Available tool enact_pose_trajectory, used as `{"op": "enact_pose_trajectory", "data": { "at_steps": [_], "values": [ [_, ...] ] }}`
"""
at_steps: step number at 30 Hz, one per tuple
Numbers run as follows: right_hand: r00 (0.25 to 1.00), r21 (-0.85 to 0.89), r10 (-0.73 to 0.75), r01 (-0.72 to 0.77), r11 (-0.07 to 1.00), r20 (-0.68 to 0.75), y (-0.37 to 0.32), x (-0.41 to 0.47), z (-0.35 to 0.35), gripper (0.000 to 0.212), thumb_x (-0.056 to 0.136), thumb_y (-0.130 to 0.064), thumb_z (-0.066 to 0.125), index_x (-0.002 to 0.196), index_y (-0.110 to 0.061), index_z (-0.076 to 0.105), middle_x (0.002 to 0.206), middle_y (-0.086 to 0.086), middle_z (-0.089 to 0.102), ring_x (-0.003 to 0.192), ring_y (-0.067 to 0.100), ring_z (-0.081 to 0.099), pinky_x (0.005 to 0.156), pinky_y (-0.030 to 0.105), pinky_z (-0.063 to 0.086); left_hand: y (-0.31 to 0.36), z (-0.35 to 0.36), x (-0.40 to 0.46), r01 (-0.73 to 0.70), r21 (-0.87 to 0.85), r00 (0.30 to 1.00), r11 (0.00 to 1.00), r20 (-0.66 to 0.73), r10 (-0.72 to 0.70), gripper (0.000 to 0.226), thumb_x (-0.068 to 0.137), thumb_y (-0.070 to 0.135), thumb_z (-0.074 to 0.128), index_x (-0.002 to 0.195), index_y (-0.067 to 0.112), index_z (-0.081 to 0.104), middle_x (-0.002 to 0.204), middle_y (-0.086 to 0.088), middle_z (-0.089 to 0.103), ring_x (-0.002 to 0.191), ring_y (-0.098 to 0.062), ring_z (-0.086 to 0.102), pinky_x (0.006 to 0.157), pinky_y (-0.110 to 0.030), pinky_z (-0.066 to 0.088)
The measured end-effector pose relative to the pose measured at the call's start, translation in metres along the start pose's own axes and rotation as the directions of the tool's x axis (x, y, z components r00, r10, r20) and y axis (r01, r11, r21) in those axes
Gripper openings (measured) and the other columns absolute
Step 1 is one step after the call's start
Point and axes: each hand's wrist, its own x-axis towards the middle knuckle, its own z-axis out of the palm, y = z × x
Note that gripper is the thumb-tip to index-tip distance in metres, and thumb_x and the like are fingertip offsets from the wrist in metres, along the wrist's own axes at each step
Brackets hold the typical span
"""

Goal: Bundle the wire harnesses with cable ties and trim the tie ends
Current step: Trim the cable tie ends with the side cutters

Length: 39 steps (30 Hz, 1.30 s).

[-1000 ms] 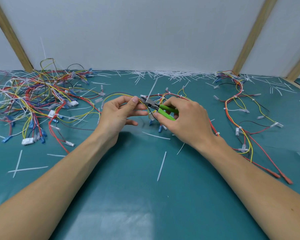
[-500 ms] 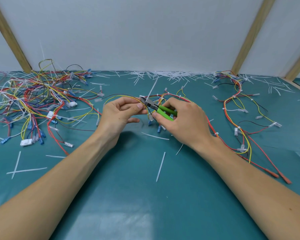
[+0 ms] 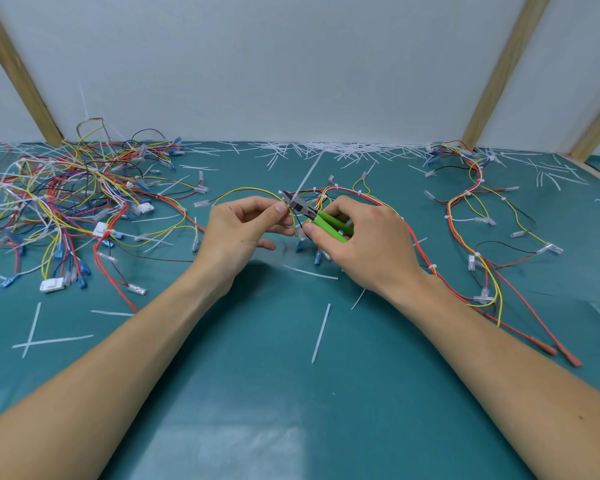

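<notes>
My left hand (image 3: 238,233) pinches a wire harness (image 3: 257,191) of yellow, red and black wires at table centre. A white cable tie (image 3: 307,176) sits on it, its long tail sticking up and back. My right hand (image 3: 364,242) grips green-handled cutters (image 3: 321,220). Their dark jaws lie at the base of the tie tail, right beside my left thumb. The harness runs on to the right behind my right hand as a red and yellow loop.
A tangled pile of harnesses (image 3: 66,202) covers the left of the teal mat. Another harness (image 3: 478,244) lies stretched out at right. Cut white tie ends (image 3: 321,332) are scattered over the mat and heaped along the back wall (image 3: 326,148).
Both hands have drifted slightly left with the harness and cutters. The cutter jaws stay at the tie.
</notes>
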Motion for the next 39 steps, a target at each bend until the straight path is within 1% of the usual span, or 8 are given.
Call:
{"op": "enact_pose_trajectory", "data": {
  "at_steps": [3,6,9,13,18,25,32,39],
  "values": [
    [1.0,-0.014,-0.004,0.004,1.0,0.005,0.0,0.0,0.0,0.034,0.086,-0.064,0.066,0.083,-0.03,0.066,0.063,-0.02,0.058,0.06,0.001,0.05,0.062,0.03,0.043,0.0,0.001,0.001,-0.068,0.07,0.998,0.995,0.008,0.068,0.015,0.099,0.016,0.063,0.085,0.014,0.068,0.076,0.005,0.073,0.08,-0.016,0.075,0.058,-0.022,0.052],
    [1.0,-0.027,-0.001,0.001,1.0,0.013,0.0,-0.001,-0.001,0.034,0.086,-0.064,0.065,0.082,-0.03,0.066,0.064,-0.018,0.06,0.062,0.006,0.052,0.062,0.03,0.041,-0.001,0.001,0.001,-0.086,0.092,0.996,0.992,0.013,0.085,0.013,0.098,0.013,0.063,0.086,0.013,0.068,0.074,0.006,0.073,0.079,-0.015,0.075,0.058,-0.024,0.052],
    [1.0,-0.048,0.01,-0.008,0.999,0.03,-0.001,-0.001,-0.001,0.034,0.087,-0.064,0.066,0.083,-0.03,0.066,0.068,-0.015,0.064,0.067,0.012,0.057,0.063,0.031,0.043,-0.003,-0.001,0.002,-0.102,0.114,0.995,0.988,0.027,0.099,0.008,0.096,0.014,0.068,0.088,0.011,0.067,0.075,0.004,0.073,0.079,-0.014,0.075,0.057,-0.025,0.052],
    [0.997,-0.041,0.018,-0.015,0.999,0.069,-0.002,-0.001,-0.002,0.034,0.088,-0.063,0.066,0.082,-0.029,0.066,0.068,-0.012,0.064,0.068,0.015,0.056,0.063,0.033,0.044,-0.007,-0.002,0.002,-0.127,0.152,0.992,0.98,0.04,0.122,0.01,0.095,0.018,0.069,0.085,0.015,0.067,0.072,0.002,0.075,0.076,-0.012,0.074,0.056,-0.025,0.052],
    [0.991,-0.009,0.042,-0.041,0.999,0.128,-0.003,0.001,-0.004,0.04,0.088,-0.066,0.064,0.08,-0.027,0.068,0.07,-0.007,0.067,0.075,0.02,0.06,0.07,0.04,0.05,-0.008,-0.001,0.001,-0.142,0.155,0.99,0.978,-0.004,0.144,0.013,0.093,0.026,0.071,0.082,0.019,0.071,0.071,0.002,0.075,0.072,-0.013,0.074,0.052,-0.02,0.05],
    [0.982,0.019,0.075,-0.079,0.997,0.171,-0.004,0.002,-0.005,0.057,0.092,-0.072,0.043,0.077,-0.023,0.067,0.07,-0.002,0.068,0.076,0.021,0.061,0.072,0.043,0.051,-0.008,0.001,0.0,-0.128,0.159,0.991,0.979,-0.002,0.131,0.014,0.093,0.026,0.071,0.081,0.02,0.069,0.071,0.003,0.074,0.071,-0.014,0.074,0.051,-0.019,0.049],
    [0.985,-0.007,0.067,-0.067,0.998,0.16,-0.003,0.002,-0.005,0.052,0.094,-0.066,0.051,0.073,-0.021,0.064,0.064,-0.002,0.063,0.07,0.02,0.056,0.067,0.039,0.049,-0.009,0.001,-0.001,-0.127,0.181,0.992,0.975,-0.001,0.129,0.015,0.094,0.025,0.071,0.08,0.019,0.068,0.07,0.003,0.074,0.07,-0.014,0.074,0.05,-0.02,0.049],
    [0.981,-0.019,0.07,-0.068,0.998,0.179,-0.004,0.002,-0.006,0.052,0.095,-0.067,0.051,0.074,-0.02,0.065,0.065,-0.002,0.062,0.072,0.021,0.055,0.064,0.037,0.045,-0.01,0.001,-0.002,-0.125,0.183,0.992,0.975,0.003,0.127,0.016,0.093,0.027,0.071,0.081,0.016,0.069,0.07,0.002,0.074,0.071,-0.014,0.074,0.051,-0.021,0.05]
  ]
}}
